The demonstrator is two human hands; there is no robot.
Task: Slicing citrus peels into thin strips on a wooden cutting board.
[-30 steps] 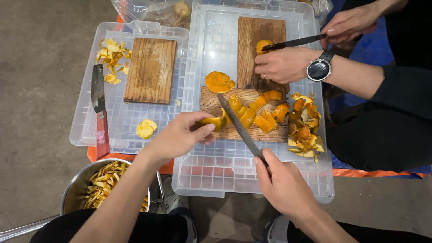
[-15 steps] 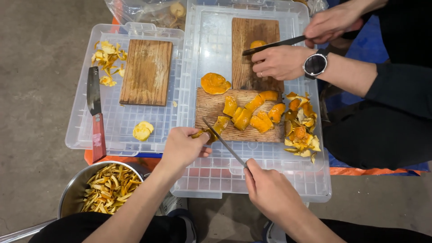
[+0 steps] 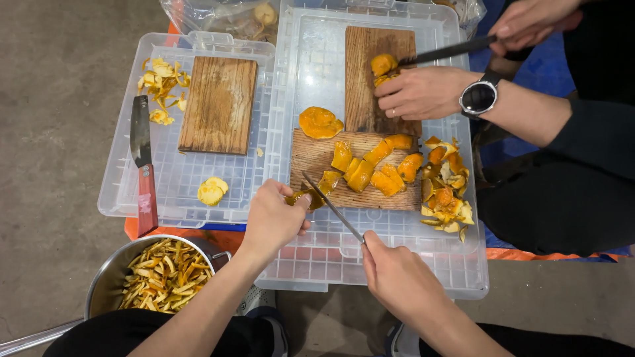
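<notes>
— How far along are we? The pot (image 3: pixel 109 281) nearest us is well filled with strips.

— Our left hand (image 3: pixel 274 218) pinches one peel piece (image 3: pixel 299 198) at the board's (image 3: pixel 357 173) edge; our right hand (image 3: pixel 395 277) is closed around the knife (image 3: pixel 331 205). Several chunks (image 3: pixel 374 168) remain uncut beyond.

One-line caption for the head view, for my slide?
Left hand steadies orange peel while right hand slices with knife.
</notes>
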